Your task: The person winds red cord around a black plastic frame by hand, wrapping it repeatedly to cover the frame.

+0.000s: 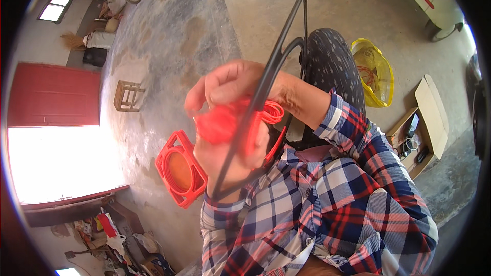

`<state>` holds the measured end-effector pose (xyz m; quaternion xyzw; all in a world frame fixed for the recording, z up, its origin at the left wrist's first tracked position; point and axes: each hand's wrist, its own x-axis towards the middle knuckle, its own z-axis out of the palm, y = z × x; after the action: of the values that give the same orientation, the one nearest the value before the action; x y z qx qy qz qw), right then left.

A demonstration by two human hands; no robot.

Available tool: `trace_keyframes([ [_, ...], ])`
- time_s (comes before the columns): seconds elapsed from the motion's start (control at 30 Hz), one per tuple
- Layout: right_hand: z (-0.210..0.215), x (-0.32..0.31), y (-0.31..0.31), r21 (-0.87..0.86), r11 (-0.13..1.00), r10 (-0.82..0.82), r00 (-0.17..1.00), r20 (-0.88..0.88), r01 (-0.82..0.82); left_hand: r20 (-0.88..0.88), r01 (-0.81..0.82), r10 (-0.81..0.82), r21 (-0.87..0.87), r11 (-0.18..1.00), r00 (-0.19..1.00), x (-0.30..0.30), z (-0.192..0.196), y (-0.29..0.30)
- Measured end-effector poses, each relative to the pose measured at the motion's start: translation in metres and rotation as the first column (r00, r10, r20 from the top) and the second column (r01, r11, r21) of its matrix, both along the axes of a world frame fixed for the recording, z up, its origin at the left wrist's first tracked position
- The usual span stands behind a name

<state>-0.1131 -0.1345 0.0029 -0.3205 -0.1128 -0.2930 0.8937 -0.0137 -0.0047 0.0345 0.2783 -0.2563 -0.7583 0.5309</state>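
In the head view, the left hand (225, 161) and right hand (232, 89) close together on a red cord coil (230, 120), beside the black frame (266, 89) slanting up past them, right hand uppermost.

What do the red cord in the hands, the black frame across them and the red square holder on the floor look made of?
Red cord: thin glossy strands, probably plastic or nylon.
Black frame: slim rigid bars, matte; metal or hard plastic, unclear.
Red square holder: moulded ribs, likely plastic.
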Motion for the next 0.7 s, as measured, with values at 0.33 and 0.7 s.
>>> trace_keyframes([
  [0.33, -0.018, -0.010, 0.007, -0.266, 0.911, -0.395, 0.853, -0.341, 0.315, -0.318, -0.168, 0.164, 0.018, 0.986, 0.934, 0.029, -0.015, 0.009],
  [0.7, -0.009, -0.035, 0.052, 0.032, 0.928, -0.361, 0.916, -0.176, 0.372, -0.023, -0.341, 0.342, -0.147, 0.928, 0.940, 0.009, 0.000, 0.002],
])
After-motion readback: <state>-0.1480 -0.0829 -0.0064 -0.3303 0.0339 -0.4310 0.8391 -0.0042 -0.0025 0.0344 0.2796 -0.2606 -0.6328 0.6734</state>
